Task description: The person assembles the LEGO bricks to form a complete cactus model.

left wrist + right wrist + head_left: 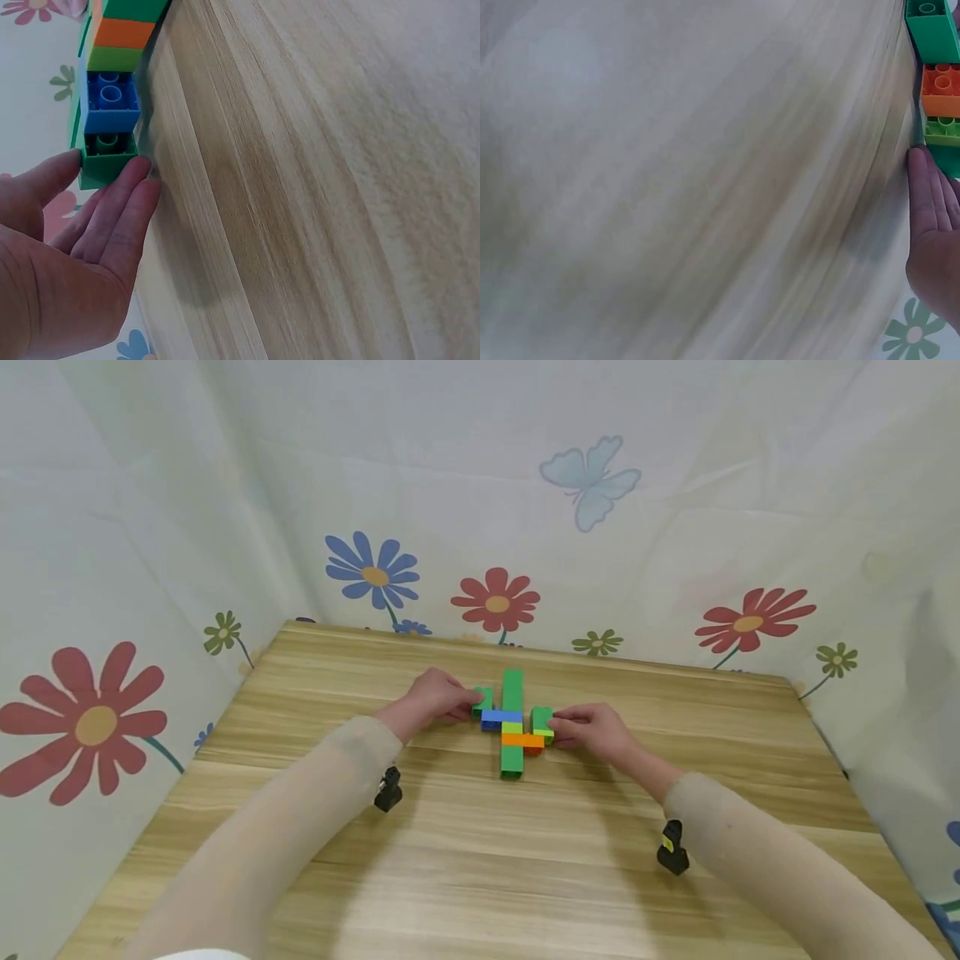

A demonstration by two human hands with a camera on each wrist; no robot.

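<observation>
A toy-brick assembly lies on the wooden table, with a long green bar (512, 692) running through its middle. A blue brick (502, 717) and an orange brick (522, 740) cross the bar beside a lime section (512, 727). My left hand (433, 695) pinches the green brick (109, 170) at the left end between thumb and fingers; the hollow underside of the blue brick shows beside it. On the other side, my right hand (600, 728) grips the green brick (542, 719) at the right end, which has a lime brick (943, 130) against it.
The wooden table (480, 868) spreads around the bricks. Behind it hangs a pale cloth (435, 485) printed with flowers and a butterfly. A small black device (387, 789) sits at the left wrist and another black device (672, 848) at the right wrist.
</observation>
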